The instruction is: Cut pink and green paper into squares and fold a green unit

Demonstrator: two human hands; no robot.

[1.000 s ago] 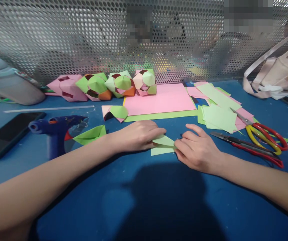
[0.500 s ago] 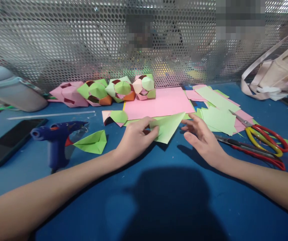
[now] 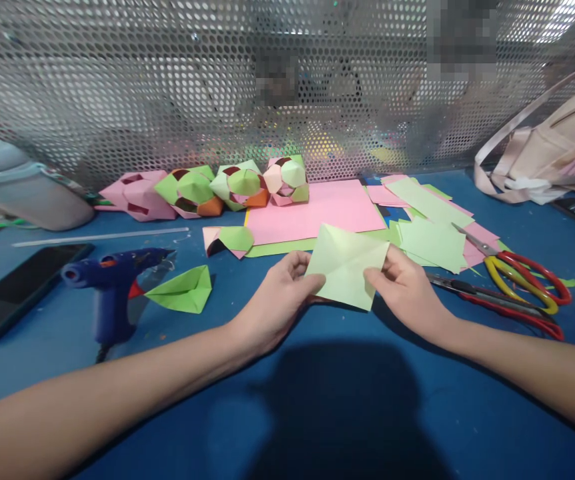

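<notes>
A pale green square of paper [image 3: 346,265] with faint crease lines is spread flat between my hands, a little above the blue table. My left hand [image 3: 287,290] pinches its left edge, thumb on top. On the opposite edge, my right hand [image 3: 405,287] grips it the same way. Beyond it lie pink paper sheets [image 3: 312,207] over a green one. A folded green paper piece [image 3: 181,290] rests left of my left hand, touching the glue gun [image 3: 112,280]. Near the pink sheets sits a small pink and green folded piece [image 3: 230,241].
Several folded paper modules [image 3: 192,191] line the back beside a mesh panel [image 3: 167,100]. On the right are cut paper pieces [image 3: 432,243], scissors [image 3: 527,273] and a red-handled cutter [image 3: 497,307]. A phone [image 3: 22,290], glue stick [image 3: 100,237] and cup [image 3: 27,187] stand left; a bag [image 3: 557,147] right.
The green paper, folded to a triangle in my left hand before, is now opened into a square. My right hand, open and apart before, has closed on its right edge.
</notes>
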